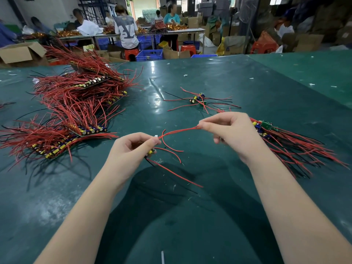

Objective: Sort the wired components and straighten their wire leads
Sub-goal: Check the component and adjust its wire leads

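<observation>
Red wire leads (179, 130) everywhere, so we're clearly mid straightening on one piece. Left hand (131, 147) has its fingers curled around a small wired component (151, 151), held a bit above the green counter (209, 77), with only a bit of yellow and blue peeking out under the fingertips. Right hand (226, 128) is pinching a pair of red leads near their far end, thumb against forefinger, so that stretch runs fairly taut between the two hands. A few other leads, red and one black, hang loose and curvy below the left hand.

My read: this pair is about done, and the next move is letting go and running the pinch along the dangling curly ones, gently enough not to yank them off the board.

After that it probably joins the sorted bundle (285, 141) just behind the right hand. Small unsorted cluster (199, 99) waits further back, big pile (76, 103) sits well off to the left.
</observation>
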{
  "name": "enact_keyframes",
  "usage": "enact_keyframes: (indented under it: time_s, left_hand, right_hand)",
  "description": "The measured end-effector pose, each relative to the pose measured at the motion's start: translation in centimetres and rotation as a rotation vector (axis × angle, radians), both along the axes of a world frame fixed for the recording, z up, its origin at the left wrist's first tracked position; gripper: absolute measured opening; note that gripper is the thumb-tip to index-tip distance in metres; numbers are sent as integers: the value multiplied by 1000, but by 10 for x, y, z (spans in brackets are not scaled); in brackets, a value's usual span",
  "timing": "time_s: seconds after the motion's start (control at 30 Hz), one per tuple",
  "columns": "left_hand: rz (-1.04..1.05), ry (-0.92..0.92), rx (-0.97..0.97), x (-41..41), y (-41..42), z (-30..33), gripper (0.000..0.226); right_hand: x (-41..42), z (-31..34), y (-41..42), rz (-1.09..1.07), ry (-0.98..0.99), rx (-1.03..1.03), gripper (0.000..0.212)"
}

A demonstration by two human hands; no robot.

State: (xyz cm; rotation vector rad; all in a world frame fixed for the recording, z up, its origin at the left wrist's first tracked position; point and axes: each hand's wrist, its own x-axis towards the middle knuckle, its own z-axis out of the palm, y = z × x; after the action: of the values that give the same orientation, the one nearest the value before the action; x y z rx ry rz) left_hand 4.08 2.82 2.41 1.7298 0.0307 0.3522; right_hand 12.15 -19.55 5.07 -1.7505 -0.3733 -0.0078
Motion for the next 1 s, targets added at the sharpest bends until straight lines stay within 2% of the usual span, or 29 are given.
enact_keyframes:
  time_s: [0.2,0.3,0.37,0.53,0.77,1.0]
  left_hand:
    - [-35,-1,-72,-1,-2,0,14]
    - [-54,1,-74,0,-1,0,13]
    - [-61,3,-73,0,-2,0,13]
    - [-51,13,-101,1,-3,-1,12]
    - [-44,50,-104,1,-5,-4,17]
    - [-23,92,-129,2,-5,-6,15]
  right_hand:
    - [2,1,2,59,392,280,13]
    - [0,3,3,127,644,514,4]
    - [-1,4,5,177,727,629,6]
    - [-2,4,9,194,717,694,9]
    - [-2,3,9,221,707,682,48]
    - [-6,1,15,217,681,675,57]
